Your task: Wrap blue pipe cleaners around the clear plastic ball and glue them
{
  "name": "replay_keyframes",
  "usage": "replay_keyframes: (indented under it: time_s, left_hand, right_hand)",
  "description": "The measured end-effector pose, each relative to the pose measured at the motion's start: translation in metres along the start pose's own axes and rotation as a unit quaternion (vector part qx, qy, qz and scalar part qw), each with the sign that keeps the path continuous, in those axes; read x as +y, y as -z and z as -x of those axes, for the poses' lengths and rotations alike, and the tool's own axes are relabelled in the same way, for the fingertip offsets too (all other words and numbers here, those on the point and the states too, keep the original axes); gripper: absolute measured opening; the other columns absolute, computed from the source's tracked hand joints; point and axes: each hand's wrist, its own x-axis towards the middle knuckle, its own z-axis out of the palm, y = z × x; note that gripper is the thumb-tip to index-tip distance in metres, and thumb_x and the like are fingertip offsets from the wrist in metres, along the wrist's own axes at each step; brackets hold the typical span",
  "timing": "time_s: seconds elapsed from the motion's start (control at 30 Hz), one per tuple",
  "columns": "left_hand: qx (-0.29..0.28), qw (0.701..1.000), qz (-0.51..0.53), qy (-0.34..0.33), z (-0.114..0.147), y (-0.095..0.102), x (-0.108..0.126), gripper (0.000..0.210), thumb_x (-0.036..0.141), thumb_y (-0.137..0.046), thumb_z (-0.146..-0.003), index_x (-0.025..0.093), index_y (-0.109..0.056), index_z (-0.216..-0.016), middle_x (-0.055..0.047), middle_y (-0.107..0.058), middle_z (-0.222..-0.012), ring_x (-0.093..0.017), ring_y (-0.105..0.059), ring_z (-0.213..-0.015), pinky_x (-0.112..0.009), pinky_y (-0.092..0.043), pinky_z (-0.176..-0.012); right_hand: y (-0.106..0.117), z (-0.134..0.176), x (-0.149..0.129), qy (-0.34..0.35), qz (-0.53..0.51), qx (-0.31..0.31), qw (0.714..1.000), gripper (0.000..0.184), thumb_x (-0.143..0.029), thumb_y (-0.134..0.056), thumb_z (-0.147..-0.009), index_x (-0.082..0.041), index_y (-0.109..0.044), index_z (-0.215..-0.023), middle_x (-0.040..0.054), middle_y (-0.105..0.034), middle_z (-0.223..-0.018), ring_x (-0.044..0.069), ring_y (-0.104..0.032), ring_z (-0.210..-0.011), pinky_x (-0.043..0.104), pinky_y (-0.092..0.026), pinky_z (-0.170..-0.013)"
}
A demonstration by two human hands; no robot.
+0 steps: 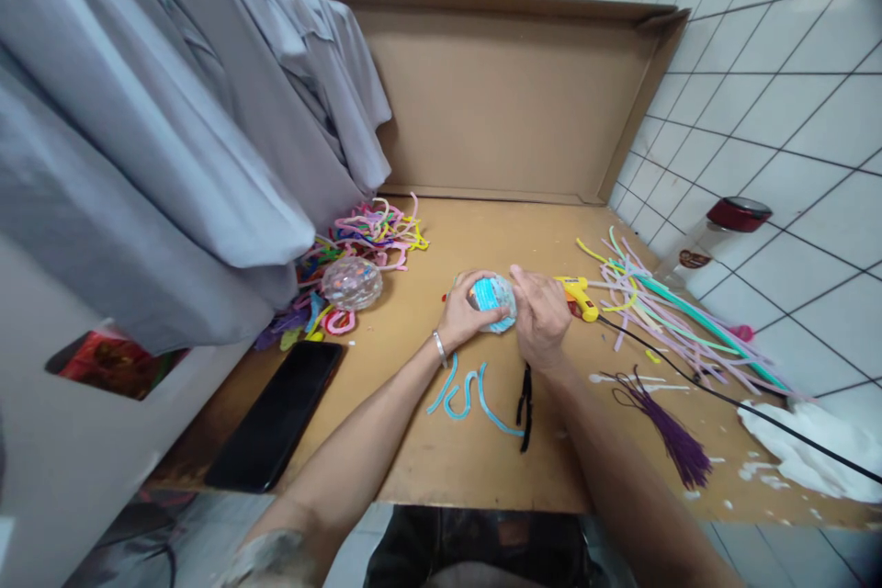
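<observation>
My left hand (465,314), with a bracelet at the wrist, is wrapped around a clear rounded plastic container (508,301) whose facing side is covered with rows of light blue pipe cleaner (490,298). Against its right edge, my right hand (543,314) has its fingers curled in; what they pinch, if anything, is hidden. Loose bent pieces of blue pipe cleaner (457,408) lie on the table just below both hands. Close to my right wrist is a slim black tool (525,413), partly covered. A yellow glue gun (581,299) rests just right of my right hand.
Left are a pile of coloured pipe cleaners (372,231), another clear container (352,283) and a black phone (276,418). Right are long pipe cleaners (661,312), a purple tassel (672,436), a jar (709,243) and a black cord (661,356). Grey cloth (207,110) hangs at left.
</observation>
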Motion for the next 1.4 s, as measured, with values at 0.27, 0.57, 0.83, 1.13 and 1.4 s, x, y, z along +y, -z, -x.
replay_keyframes:
  time_s: [0.27,0.57,0.83,1.13,1.4]
  left_hand:
    - [-0.024,0.997,0.051,0.054,0.0,0.003,0.0,0.057,0.026,-0.085,-0.063,0.02,-0.065,-0.116,-0.007,-0.066,-0.116,-0.023,-0.063,-0.11,-0.036,-0.052,-0.099]
    - [-0.041,0.997,0.046,0.043,-0.002,0.004,-0.003,0.056,0.014,-0.079,-0.06,0.021,-0.069,-0.115,-0.005,-0.069,-0.116,-0.023,-0.064,-0.11,-0.036,-0.052,-0.1]
    - [-0.097,0.983,0.115,0.105,-0.004,0.014,0.005,0.065,0.031,-0.089,-0.058,0.019,-0.067,-0.117,-0.005,-0.071,-0.105,-0.019,-0.067,-0.093,-0.03,-0.056,-0.086]
    - [-0.119,0.976,0.151,0.105,-0.008,0.021,-0.001,0.078,0.052,-0.092,-0.053,0.018,-0.065,-0.117,-0.007,-0.071,-0.108,-0.022,-0.067,-0.099,-0.033,-0.056,-0.091]
    - [-0.125,0.986,0.105,0.044,-0.012,0.024,-0.011,0.086,0.075,-0.081,-0.056,0.017,-0.067,-0.119,-0.013,-0.066,-0.121,-0.03,-0.063,-0.116,-0.043,-0.049,-0.107]
  right_hand:
    - [-0.004,-0.003,0.006,-0.072,-0.032,0.002,0.997,0.038,-0.029,-0.047,-0.096,-0.023,-0.066,-0.128,0.0121,-0.07,-0.109,0.027,-0.064,-0.103,0.046,-0.052,-0.092]
    - [-0.005,-0.003,0.004,-0.047,-0.047,-0.089,0.994,0.025,-0.029,-0.053,-0.093,-0.026,-0.077,-0.097,0.0062,-0.07,-0.098,0.023,-0.064,-0.094,0.042,-0.05,-0.087]
    - [-0.009,-0.002,0.032,-0.266,-0.205,-0.052,0.941,0.035,-0.048,-0.06,-0.088,-0.022,-0.074,-0.108,0.0096,-0.072,-0.108,0.025,-0.066,-0.103,0.044,-0.053,-0.092]
    - [-0.009,0.001,0.038,-0.376,-0.375,-0.234,0.815,0.077,-0.057,-0.085,-0.062,-0.025,-0.065,-0.129,0.0128,-0.062,-0.141,0.03,-0.057,-0.131,0.048,-0.047,-0.11]
    - [-0.005,0.002,0.045,-0.371,-0.39,-0.29,0.791,0.096,-0.047,-0.094,-0.051,-0.022,-0.059,-0.136,0.0131,-0.06,-0.143,0.031,-0.058,-0.131,0.05,-0.045,-0.113]
